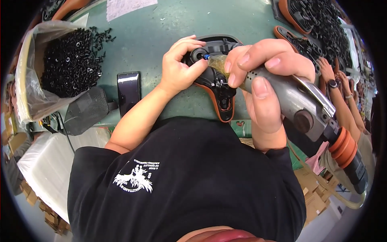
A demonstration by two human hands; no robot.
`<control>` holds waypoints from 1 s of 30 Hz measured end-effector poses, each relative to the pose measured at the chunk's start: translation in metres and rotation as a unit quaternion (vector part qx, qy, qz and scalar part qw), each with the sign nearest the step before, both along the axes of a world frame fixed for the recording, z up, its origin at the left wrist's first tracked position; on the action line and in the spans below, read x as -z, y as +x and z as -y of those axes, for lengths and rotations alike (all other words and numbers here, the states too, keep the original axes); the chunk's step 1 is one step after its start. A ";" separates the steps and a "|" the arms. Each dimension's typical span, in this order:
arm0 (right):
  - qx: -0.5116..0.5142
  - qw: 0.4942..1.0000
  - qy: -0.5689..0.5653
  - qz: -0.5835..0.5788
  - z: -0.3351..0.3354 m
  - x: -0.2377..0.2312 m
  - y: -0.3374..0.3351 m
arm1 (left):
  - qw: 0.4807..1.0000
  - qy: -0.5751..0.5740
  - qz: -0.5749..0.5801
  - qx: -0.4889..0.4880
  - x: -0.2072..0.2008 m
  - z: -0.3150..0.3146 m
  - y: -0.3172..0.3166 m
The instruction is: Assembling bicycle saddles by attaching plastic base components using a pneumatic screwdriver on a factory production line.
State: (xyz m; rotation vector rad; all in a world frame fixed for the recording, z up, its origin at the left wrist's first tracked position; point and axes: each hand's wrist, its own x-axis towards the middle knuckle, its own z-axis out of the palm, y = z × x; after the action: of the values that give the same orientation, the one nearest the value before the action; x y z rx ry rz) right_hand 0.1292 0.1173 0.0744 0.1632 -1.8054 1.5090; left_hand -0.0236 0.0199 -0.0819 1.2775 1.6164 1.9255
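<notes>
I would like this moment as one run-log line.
Left hand: on saddle | Right hand: grips driver, aimed at saddle | Saddle: underside up, on table | Left side: phone, screws

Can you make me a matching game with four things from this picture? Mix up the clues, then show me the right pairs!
Things:
1. Power tool
2. Small screws
3. Saddle-shaped part
4. Tabletop

Clues:
A. Green
B. Black with an orange edge
C. Held in the right grip
D. Heaped mostly in a plastic-lined box on the left

Right pairs:
1-C
2-D
3-B
4-A
</notes>
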 end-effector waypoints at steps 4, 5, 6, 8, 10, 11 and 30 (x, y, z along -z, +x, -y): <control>-0.001 0.999 0.016 0.040 0.007 0.006 -0.016 | 0.999 -0.012 -0.028 -0.017 0.010 0.001 -0.005; -0.004 0.998 0.035 0.061 0.008 0.004 -0.020 | 0.999 -0.008 -0.033 -0.016 0.012 0.002 -0.006; -0.014 0.997 0.037 0.065 0.007 0.006 -0.024 | 0.999 -0.004 -0.038 -0.016 0.013 0.002 -0.006; -0.016 0.989 0.123 0.085 0.005 0.011 -0.032 | 0.998 -0.004 -0.043 -0.040 0.013 0.002 -0.006; -0.022 0.988 0.117 0.094 0.010 0.012 -0.039 | 0.998 -0.009 -0.040 -0.040 0.008 0.004 -0.007; -0.031 0.988 0.115 0.100 0.008 0.014 -0.040 | 0.998 0.005 -0.040 -0.049 0.007 0.003 -0.004; -0.049 0.995 0.029 0.076 0.002 0.046 -0.060 | 0.999 0.007 -0.005 -0.050 0.000 0.010 0.001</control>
State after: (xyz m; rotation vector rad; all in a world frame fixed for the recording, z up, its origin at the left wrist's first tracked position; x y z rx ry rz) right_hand 0.0694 0.1154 0.0282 0.1709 -1.9896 1.5732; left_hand -0.0229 0.0097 -0.0816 1.2354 1.7067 1.9948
